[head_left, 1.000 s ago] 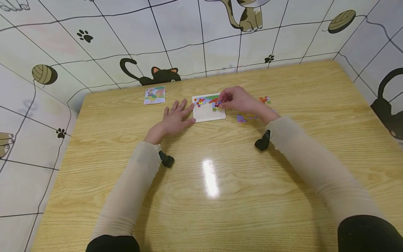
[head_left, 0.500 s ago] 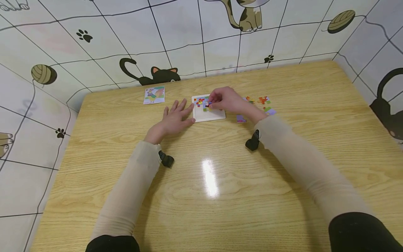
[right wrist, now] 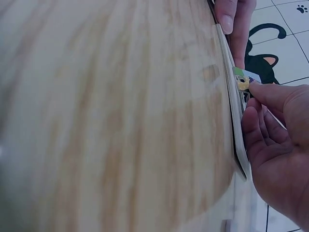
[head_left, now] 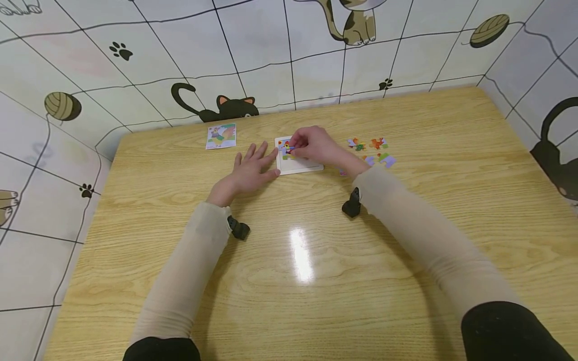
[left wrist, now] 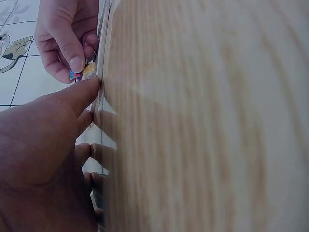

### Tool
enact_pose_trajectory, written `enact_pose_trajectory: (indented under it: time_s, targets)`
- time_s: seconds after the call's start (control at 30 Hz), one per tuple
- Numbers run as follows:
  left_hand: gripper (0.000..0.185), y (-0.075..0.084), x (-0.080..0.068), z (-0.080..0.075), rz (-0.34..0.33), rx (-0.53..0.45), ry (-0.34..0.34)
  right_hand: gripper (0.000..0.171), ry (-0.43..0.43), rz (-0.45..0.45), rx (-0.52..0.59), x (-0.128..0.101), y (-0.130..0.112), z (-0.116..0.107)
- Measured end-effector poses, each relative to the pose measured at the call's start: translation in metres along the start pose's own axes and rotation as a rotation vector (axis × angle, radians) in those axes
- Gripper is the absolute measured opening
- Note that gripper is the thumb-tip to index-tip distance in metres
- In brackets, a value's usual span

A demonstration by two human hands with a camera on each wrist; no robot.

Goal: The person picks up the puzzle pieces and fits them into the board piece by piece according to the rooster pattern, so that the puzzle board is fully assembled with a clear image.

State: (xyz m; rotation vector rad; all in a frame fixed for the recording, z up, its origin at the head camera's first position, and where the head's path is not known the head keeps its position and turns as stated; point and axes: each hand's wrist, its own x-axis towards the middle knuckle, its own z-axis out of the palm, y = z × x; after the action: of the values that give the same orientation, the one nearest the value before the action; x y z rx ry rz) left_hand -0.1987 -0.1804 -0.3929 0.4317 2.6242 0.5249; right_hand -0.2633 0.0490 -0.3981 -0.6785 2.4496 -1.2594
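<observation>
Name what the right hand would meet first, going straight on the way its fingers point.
Probably the left hand, at the edge of the white tray. The right hand, pinching a puzzle piece, points that way; its exact height is unclear.

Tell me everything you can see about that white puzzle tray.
The tray is thin and rectangular with a white rim and rounded corners; its material is unclear. It lies on the table, near part bare, coloured picture showing far left. The left hand touches its left edge; the right hand holds a puzzle piece over it.
</observation>
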Motion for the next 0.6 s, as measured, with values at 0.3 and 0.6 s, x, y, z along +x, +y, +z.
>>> enact_pose_trajectory:
  time_s: [0.3,0.6]
  targets:
    - [0.069,0.0001,-0.0006,0.0001,0.007,-0.003,0.003,0.013,0.028,-0.007,-0.07,0.0024,-0.0029,0.0058]
    - [0.068,0.0004,-0.0003,-0.0004,0.006,-0.006,0.006,0.013,0.039,0.013,-0.084,0.0043,-0.0063,0.0103]
